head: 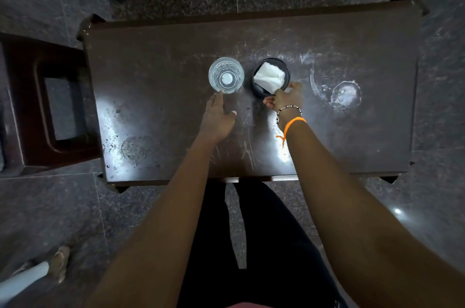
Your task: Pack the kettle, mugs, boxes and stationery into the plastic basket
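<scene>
Two risks: right hand point(286, 97) fingers pinch the near rim of the black round container point(271, 76) where the loose white cloth point(269, 78) overhangs, so a tilted lift likely drops the cloth or slips; left hand point(218, 116) is open, fingertips just at the clear glass tumbler point(226, 75), not gripping, and a nudge could slide it on the wet, scratched dark table point(151, 68). Both forearms reach straight forward, right wrist cocked inward. Plastic basket, kettle, boxes not in view
</scene>
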A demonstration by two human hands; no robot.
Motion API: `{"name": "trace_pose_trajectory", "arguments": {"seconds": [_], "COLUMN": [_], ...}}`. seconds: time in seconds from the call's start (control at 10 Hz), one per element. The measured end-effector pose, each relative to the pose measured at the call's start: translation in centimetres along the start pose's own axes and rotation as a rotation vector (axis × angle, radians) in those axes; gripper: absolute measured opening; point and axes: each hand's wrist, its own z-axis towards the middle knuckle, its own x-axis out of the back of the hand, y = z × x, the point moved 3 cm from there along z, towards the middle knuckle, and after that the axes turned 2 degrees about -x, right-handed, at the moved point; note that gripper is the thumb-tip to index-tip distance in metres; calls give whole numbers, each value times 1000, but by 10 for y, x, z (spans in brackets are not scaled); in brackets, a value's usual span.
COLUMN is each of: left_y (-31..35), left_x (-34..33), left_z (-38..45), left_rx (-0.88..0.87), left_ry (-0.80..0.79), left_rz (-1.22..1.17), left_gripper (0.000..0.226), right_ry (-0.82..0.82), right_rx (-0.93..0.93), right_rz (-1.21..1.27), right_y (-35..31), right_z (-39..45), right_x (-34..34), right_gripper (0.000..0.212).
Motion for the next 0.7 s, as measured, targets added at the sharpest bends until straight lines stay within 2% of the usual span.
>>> {"name": "trace_pose_trajectory", "arguments": {"seconds": [0.2, 0.4, 0.5, 0.6, 0.7], "left_y": [-3, -7, -8, -3, 9], "left_x": [7, 15, 23, 41, 62], "left_z": [1, -4, -17, -37, -64], "left_rx": [-50, -75, -96, -185, -322], "left_ry": [-33, -64, -12, 80, 207], "left_rz": [-10, -29, -68, -86, -184], "left_gripper": [64, 65, 58, 48, 43], "right_ry": [-113, -166, -108, -48, -105], "right_rx": [4, -10, -7, 31, 168], "right_rz": [16, 103, 59, 36, 64], "right_y": [-6, -4, 0, -5, -20], "right_z": [-6, -25, -41, -70, -108], "right_x": [-5, -3, 3, 4, -1], "right_gripper": [22, 37, 21, 20, 16]}}
